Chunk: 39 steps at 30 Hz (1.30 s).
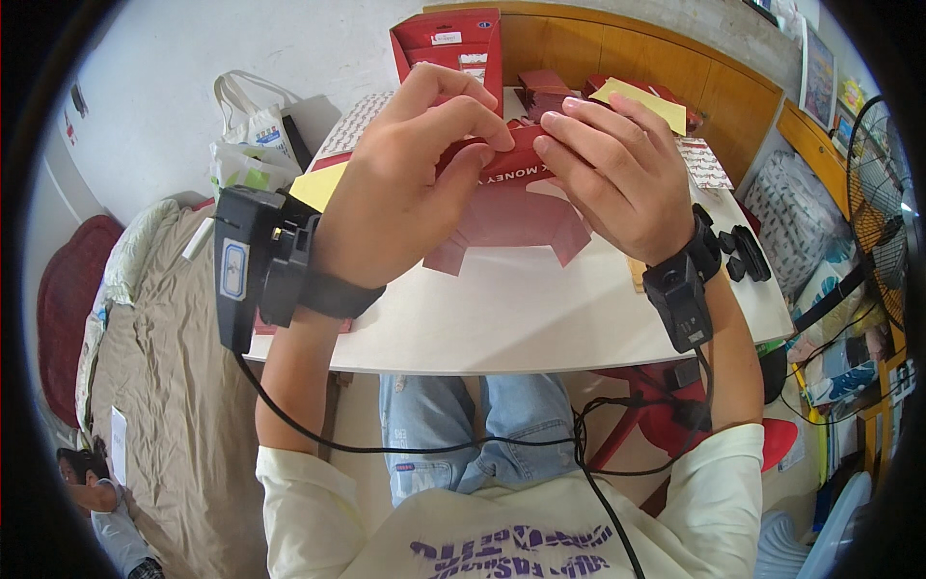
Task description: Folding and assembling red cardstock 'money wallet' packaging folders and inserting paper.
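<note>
A red cardboard box blank (511, 217), partly folded, is held up above the white table (463, 328). Its upper strip is deep red with white lettering, while the pinkish panel below ends in angled flaps. My left hand (410, 174) pinches the strip's left part between thumb and curled fingers. At the right end, my right hand (617, 179) has its fingertips bent over the top edge, with its thumb hidden. Both hands cover much of the strip. Behind them stands a larger red box (446, 43) with a white label.
Red folded pieces (545, 92) and yellow sheets (641, 104) lie at the back, with patterned sheets (706, 162) at the right. Black objects (745, 253) sit by the right edge. A black cable (463, 448) crosses my lap. A fan (873, 212) stands right; a bed (183, 405) is left.
</note>
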Each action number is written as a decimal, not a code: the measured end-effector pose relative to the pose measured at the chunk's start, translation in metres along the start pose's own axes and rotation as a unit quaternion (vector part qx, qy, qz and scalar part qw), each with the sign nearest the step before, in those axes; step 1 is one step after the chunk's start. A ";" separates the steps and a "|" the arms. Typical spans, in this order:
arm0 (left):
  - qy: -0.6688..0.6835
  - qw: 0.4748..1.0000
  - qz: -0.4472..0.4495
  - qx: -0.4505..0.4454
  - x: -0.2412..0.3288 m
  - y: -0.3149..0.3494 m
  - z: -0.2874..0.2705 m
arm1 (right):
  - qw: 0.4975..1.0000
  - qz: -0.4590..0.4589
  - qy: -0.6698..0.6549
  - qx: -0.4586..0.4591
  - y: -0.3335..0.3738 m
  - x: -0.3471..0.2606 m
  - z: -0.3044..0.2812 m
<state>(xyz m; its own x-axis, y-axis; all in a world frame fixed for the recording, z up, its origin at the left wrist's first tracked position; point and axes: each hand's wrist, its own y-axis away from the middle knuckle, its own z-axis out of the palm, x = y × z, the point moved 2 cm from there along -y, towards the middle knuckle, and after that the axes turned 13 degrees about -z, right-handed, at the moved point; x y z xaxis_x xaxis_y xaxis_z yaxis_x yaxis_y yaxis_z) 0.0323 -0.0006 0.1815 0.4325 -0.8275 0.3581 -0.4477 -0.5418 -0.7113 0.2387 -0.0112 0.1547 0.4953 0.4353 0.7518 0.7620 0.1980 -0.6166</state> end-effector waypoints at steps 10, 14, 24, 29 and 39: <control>-0.061 0.997 0.050 0.011 0.008 0.004 0.005 | 1.000 0.007 -0.023 0.007 0.003 0.000 -0.006; -0.107 0.988 0.102 0.041 0.010 0.003 0.004 | 0.999 0.026 -0.029 0.010 -0.001 0.000 -0.010; -0.162 0.973 0.152 0.069 0.004 0.004 0.006 | 0.998 0.042 -0.036 0.018 -0.002 0.002 -0.014; -0.191 0.967 0.155 0.065 0.007 0.004 0.000 | 0.998 0.050 -0.038 0.019 -0.002 0.001 -0.014; -0.208 0.959 0.171 0.093 0.006 0.009 0.004 | 0.998 0.047 -0.028 0.028 0.002 -0.002 -0.012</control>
<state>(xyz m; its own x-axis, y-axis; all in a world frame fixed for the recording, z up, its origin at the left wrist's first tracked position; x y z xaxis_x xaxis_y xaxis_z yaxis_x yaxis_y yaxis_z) 0.0339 -0.0093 0.1751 0.5776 -0.8007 -0.1592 -0.4874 -0.1818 -0.8540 0.2441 -0.0225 0.1554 0.5383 0.5027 0.6764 0.6876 0.2021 -0.6974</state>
